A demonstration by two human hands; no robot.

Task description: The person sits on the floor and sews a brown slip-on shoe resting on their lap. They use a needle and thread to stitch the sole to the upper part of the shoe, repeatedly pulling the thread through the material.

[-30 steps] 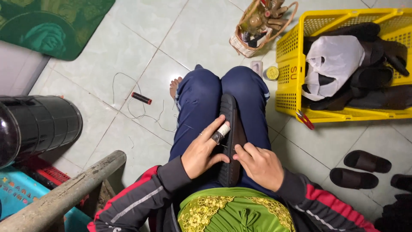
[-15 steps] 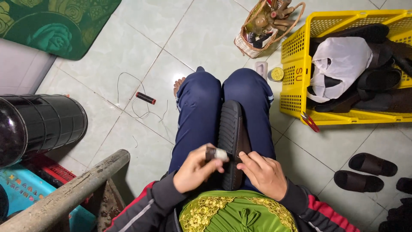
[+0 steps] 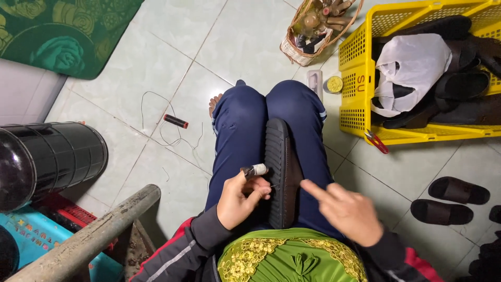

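yellow crate [image 3: 360, 89] — dark sandals, white bag [image 3: 412, 70] | wicker basket [image 3: 295, 49] — tools

Even, fairly bright indoor light falls from above on the pale tiled floor [image 3: 250, 47], which shows soft sheen and no hard glare. Shadows are faint and short beside the yellow basket [image 3: 360, 78]. The right hand [image 3: 347, 211] is slightly motion-blurred; the edges bow with wide-angle distortion.
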